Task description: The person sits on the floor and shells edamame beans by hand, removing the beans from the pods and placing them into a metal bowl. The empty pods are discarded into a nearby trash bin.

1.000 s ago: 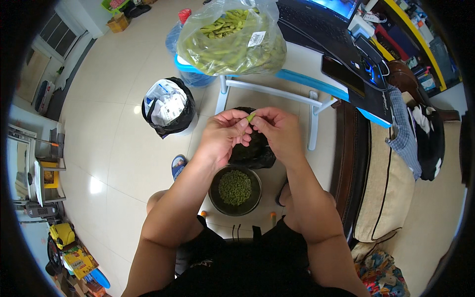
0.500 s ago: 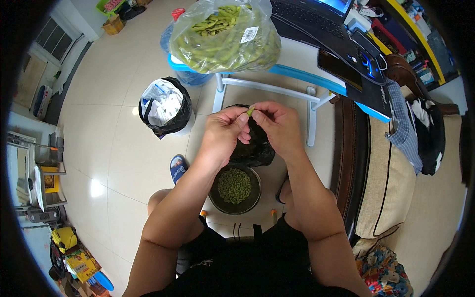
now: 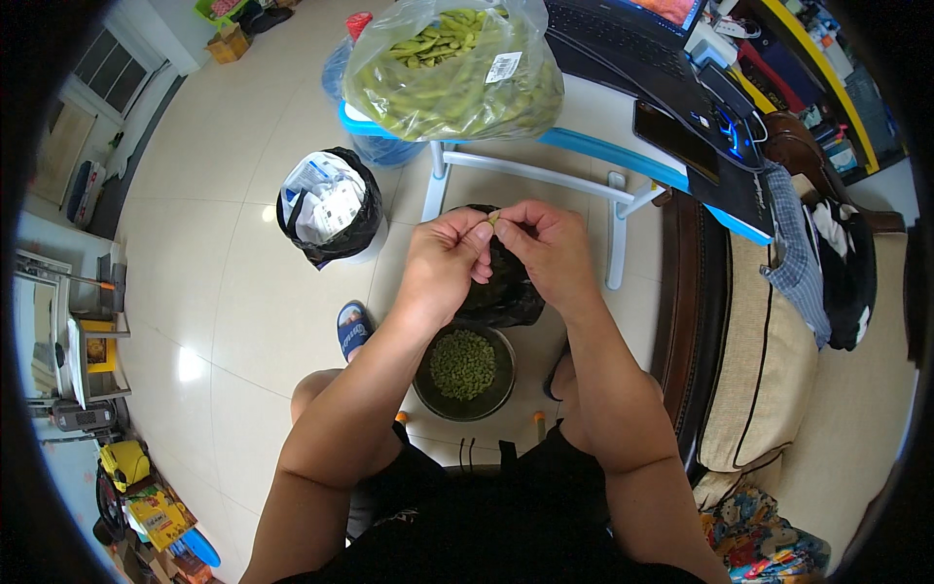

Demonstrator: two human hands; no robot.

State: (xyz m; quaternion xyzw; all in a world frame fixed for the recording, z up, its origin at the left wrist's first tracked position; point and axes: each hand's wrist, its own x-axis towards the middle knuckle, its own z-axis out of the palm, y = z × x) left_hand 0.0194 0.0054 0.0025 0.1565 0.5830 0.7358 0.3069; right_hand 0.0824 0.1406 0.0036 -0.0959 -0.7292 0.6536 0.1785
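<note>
My left hand (image 3: 448, 253) and my right hand (image 3: 547, 248) meet at the fingertips, both pinched on a small green bean pod (image 3: 494, 219). Beneath them lies a black plastic bag (image 3: 511, 292), its contents too dark to make out. A metal bowl (image 3: 464, 409) on the floor holds many shelled green beans (image 3: 462, 365). Beyond my hands, a clear plastic bag (image 3: 448, 102) full of green pods rests on a white table with a blue edge (image 3: 593, 141).
A lined bin (image 3: 326, 209) stands left. A laptop (image 3: 623, 39) and phone (image 3: 673, 141) share the table. A couch (image 3: 749, 370) with clothes is on the right; slippered feet (image 3: 352, 326) flank the bowl. Boxes (image 3: 161, 516) and shelving line the lower left.
Both hands stay joined on the pod; their fingertips are slightly higher in the picture than a second ago, and less of the pod shows between them now.
</note>
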